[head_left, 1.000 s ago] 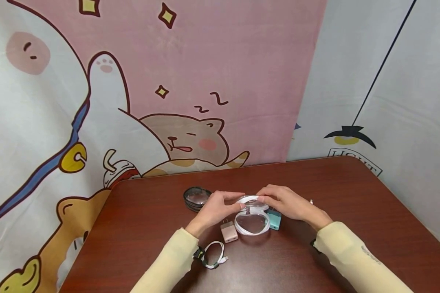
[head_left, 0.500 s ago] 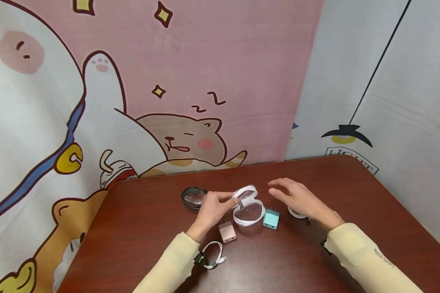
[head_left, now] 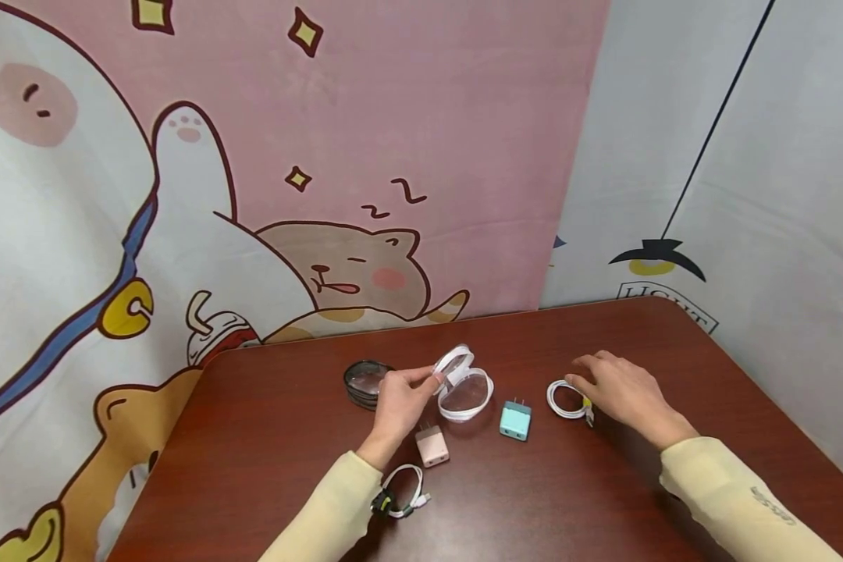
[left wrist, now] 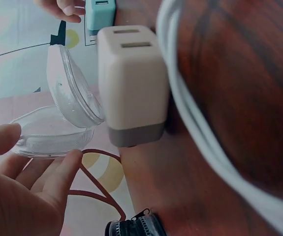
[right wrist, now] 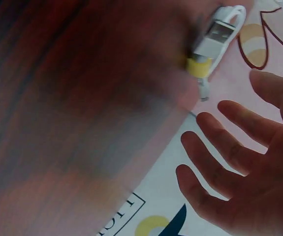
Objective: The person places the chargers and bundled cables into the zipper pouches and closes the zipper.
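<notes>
My left hand (head_left: 402, 402) pinches the raised lid of a small clear zip case with white trim (head_left: 466, 416) between thumb and fingers. The case (left wrist: 67, 88) stands unzipped, its two round halves apart, and nothing shows inside. My right hand (head_left: 621, 390) hovers with fingers spread beside a coiled white charging cable (head_left: 551, 400). In the right wrist view, its USB plug (right wrist: 214, 42) and yellow tie lie beyond the fingertips. Between the case and that cable lies a teal plug charger (head_left: 515, 421), prongs pointing away. A pale pink charger (head_left: 432, 447) sits just by my left wrist.
A black-trimmed round case (head_left: 361, 384) lies behind my left hand, partly covered by it. Another coiled white cable (head_left: 420, 484) with a dark tie is near my left sleeve. The brown table (head_left: 569, 499) ends at a cartoon-printed curtain (head_left: 478, 156).
Both hands were on the clear case; the right has let go and moved right to the coiled cable. The left has shifted the case slightly left, its lid tilted up.
</notes>
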`<state>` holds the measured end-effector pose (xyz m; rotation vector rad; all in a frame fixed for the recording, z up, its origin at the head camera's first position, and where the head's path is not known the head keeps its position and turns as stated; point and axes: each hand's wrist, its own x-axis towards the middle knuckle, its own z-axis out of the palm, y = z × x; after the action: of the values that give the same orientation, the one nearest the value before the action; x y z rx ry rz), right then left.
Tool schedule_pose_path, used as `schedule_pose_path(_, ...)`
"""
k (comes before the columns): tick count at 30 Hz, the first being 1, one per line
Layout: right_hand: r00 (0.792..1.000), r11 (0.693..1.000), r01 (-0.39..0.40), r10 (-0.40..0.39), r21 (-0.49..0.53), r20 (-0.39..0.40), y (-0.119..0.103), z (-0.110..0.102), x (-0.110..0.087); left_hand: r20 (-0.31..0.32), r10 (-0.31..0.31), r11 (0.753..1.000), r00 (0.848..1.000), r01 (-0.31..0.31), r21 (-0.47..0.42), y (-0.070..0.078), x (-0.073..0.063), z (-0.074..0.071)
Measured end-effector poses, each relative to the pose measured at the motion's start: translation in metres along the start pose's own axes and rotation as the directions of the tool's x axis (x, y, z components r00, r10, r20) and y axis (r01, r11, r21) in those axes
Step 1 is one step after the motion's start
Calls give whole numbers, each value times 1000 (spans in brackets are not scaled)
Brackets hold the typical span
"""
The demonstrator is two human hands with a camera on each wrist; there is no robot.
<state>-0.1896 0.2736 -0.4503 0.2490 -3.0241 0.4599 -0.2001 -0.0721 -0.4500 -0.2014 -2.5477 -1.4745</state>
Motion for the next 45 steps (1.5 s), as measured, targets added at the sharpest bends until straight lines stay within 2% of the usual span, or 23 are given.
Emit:
schedule_pose_path(6,999,999,-7,9,-40,42,5,7,1,-22,-6,1000,1000,6,18,-2,-1,4)
schedule_pose_path(15,995,999,-42,44,-23,93,4,10,6,-39,-10,1000,999,11,24,-2,0,7)
schedule_pose_path(23,994,999,-36,37,-8,107,3,12,8,-34,-32,999,999,33,31,-4,1,7)
schedule_pose_path(31,978,977,-141,113,161,173,7,4,9,-60,-23,998,998,26,56,-9,3,9)
schedule_pose_path(40,984,933,-148,104,329,146,4,-9,10,-52,-58,997,997,61,45,-9,1,10)
schedule_pose_path(45,983,893,-164,110,419,150,-7,-11,13,-56,-69,996,996,71,46,-8,0,13)
